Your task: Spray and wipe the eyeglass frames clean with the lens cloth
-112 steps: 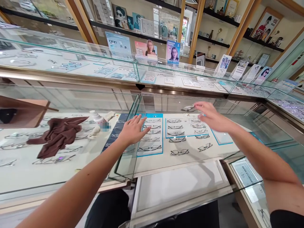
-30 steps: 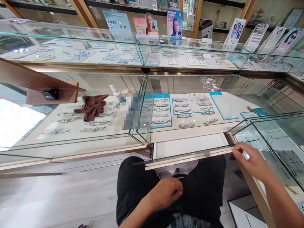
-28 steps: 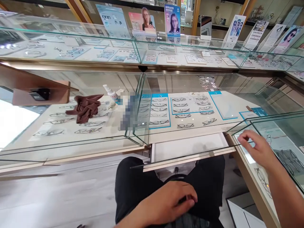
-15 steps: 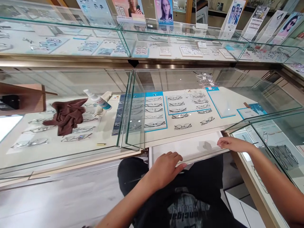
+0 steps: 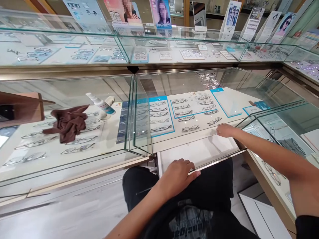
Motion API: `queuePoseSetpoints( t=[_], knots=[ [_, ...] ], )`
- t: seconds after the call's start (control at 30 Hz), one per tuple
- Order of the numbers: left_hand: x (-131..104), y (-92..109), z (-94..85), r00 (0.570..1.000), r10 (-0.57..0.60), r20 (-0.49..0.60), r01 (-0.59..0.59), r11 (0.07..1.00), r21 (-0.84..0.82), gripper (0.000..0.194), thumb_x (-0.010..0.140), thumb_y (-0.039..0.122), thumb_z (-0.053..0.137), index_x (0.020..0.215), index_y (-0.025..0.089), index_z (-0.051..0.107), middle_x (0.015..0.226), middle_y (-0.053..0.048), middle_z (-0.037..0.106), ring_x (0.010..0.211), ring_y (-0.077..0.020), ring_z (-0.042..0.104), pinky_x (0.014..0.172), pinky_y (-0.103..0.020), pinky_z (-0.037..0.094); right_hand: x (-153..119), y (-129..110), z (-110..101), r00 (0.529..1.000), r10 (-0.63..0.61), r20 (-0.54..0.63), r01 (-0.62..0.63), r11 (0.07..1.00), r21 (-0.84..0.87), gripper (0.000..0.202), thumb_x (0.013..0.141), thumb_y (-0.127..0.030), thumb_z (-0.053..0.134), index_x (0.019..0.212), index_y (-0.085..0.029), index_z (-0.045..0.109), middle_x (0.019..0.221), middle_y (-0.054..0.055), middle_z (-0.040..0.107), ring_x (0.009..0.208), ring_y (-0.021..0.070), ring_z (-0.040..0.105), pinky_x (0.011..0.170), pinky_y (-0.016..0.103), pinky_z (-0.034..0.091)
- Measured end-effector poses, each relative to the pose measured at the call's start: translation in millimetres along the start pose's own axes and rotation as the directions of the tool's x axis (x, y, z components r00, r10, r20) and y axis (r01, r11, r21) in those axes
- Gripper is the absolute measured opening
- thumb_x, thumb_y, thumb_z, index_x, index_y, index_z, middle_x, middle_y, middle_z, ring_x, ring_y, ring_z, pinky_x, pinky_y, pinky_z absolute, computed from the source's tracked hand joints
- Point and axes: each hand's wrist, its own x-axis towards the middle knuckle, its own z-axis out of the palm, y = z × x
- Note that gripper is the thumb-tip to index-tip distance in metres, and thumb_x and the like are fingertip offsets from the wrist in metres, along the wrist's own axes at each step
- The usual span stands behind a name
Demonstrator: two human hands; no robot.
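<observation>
Glass display counter with eyeglasses in rows; white drawer open beneath. Left hand at drawer's front edge, right hand near rear right; fingers bent, grasp indeterminable for both.

The single head view looks from the wearer's head forward and steeply down, close over the lap and open drawer, across the glass display case to the farther counter; no second view shares the scene.
</observation>
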Motion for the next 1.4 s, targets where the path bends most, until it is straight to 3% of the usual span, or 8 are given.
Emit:
queuePoseSetpoints(
  t=[0.1, 0.23, 0.33, 0.47, 0.6, 0.77, 1.03, 1.4],
  knots=[
    [-2.4, 1.9, 6.5, 1.0, 0.001, -0.017, -0.002, 1.0, -0.009, 0.059, 0.108, 0.062, 0.033, 0.108, 0.021, 0.075, 0.101, -0.01, 0.078, 0.096, -0.0283, 0.071, 0.083, -0.04, 0.049, 28.4, 2.3, -4.8, 0.99, 0.032, -0.138, -0.046, 0.994, -0.102, 0.014, 0.091, -0.023, 0.065, 0.097, -0.013, 0.074, 0.127, 0.022, 0.069, 0.125, 0.0342, 0.059, 0.1, 0.043, 0.048],
    [-3.4, 2.7, 17.4, 0.997, -0.029, -0.073, 0.027, 0.999, -0.028, 0.055, 0.107, 0.063, 0.038, 0.105, 0.022, 0.075, 0.1, -0.01, 0.078, 0.095, -0.0283, 0.072, 0.082, -0.041, 0.049, 52.6, 19.1, -12.8, 0.966, -0.02, -0.259, -0.038, 0.976, -0.217, 0.017, 0.099, -0.019, 0.06, 0.108, -0.01, 0.071, 0.135, 0.02, 0.065, 0.135, 0.0331, 0.052, 0.109, 0.046, 0.044],
    [-1.8, 4.5, 20.2, 0.994, -0.093, -0.06, 0.09, 0.994, -0.055, 0.05, 0.105, 0.062, 0.045, 0.103, 0.022, 0.074, 0.102, -0.01, 0.078, 0.098, -0.03, 0.072, 0.085, -0.042, 0.049, 68.1, 32.6, -16.5, 0.955, -0.092, -0.284, 0.009, 0.96, -0.28, 0.018, 0.1, -0.024, 0.065, 0.111, -0.011, 0.071, 0.136, 0.015, 0.066, 0.134, 0.0312, 0.056, 0.111, 0.048, 0.047],
    [0.5, 7.3, 14.0, 0.983, -0.183, 0.025, 0.185, 0.975, -0.125, 0.044, 0.103, 0.06, 0.051, 0.105, 0.022, 0.073, 0.108, -0.01, 0.078, 0.106, -0.0326, 0.071, 0.092, -0.045, 0.049, 90.1, 41.6, -16.6, 0.94, -0.143, -0.311, 0.038, 0.947, -0.32, 0.036, 0.101, -0.04, 0.068, 0.129, -0.018, 0.067, 0.138, 0.011, 0.066, 0.124, 0.027, 0.066, 0.106, 0.051, 0.056],
    [1.9, 8.3, 4.4, 0.968, -0.246, 0.047, 0.25, 0.949, -0.19, 0.043, 0.102, 0.06, 0.051, 0.107, 0.023, 0.073, 0.11, -0.009, 0.077, 0.107, -0.0325, 0.07, 0.094, -0.045, 0.048, 105.5, 45.2, -17.2, 0.92, -0.147, -0.364, 0.026, 0.948, -0.316, 0.038, 0.101, -0.04, 0.068, 0.131, -0.018, 0.066, 0.14, 0.011, 0.065, 0.125, 0.0277, 0.064, 0.107, 0.053, 0.055],
    [4.5, 7.7, -2.9, 0.955, -0.286, 0.082, 0.296, 0.936, -0.192, 0.043, 0.101, 0.06, 0.054, 0.109, 0.022, 0.073, 0.112, -0.01, 0.076, 0.11, -0.0343, 0.069, 0.096, -0.047, 0.048, 115.7, 49.3, -16.5, 0.915, -0.158, -0.372, 0.039, 0.95, -0.309, 0.03, 0.1, -0.038, 0.068, 0.123, -0.018, 0.069, 0.143, 0.011, 0.064, 0.132, 0.0287, 0.06, 0.112, 0.053, 0.05],
    [5.7, 8.6, -5.2, 0.946, -0.31, 0.095, 0.323, 0.93, -0.177, 0.043, 0.099, 0.06, 0.057, 0.111, 0.022, 0.073, 0.114, -0.01, 0.076, 0.112, -0.0347, 0.069, 0.098, -0.048, 0.049, 125.4, 47.5, -7.1, 0.936, -0.128, -0.328, 0.03, 0.958, -0.286, 0.036, 0.101, -0.039, 0.069, 0.13, -0.018, 0.067, 0.136, 0.011, 0.068, 0.121, 0.0262, 0.067, 0.103, 0.05, 0.058],
    [6.4, 11.8, -0.5, 0.954, -0.295, 0.044, 0.298, 0.946, -0.127, 0.045, 0.099, 0.061, 0.059, 0.112, 0.02, 0.073, 0.114, -0.009, 0.077, 0.11, -0.0342, 0.071, 0.097, -0.048, 0.052, 106.0, 22.7, -11.6, 0.959, -0.032, -0.281, -0.05, 0.959, -0.279, 0.035, 0.101, -0.04, 0.069, 0.127, -0.016, 0.068, 0.134, 0.012, 0.068, 0.121, 0.0256, 0.067, 0.105, 0.049, 0.057]
  ],
)
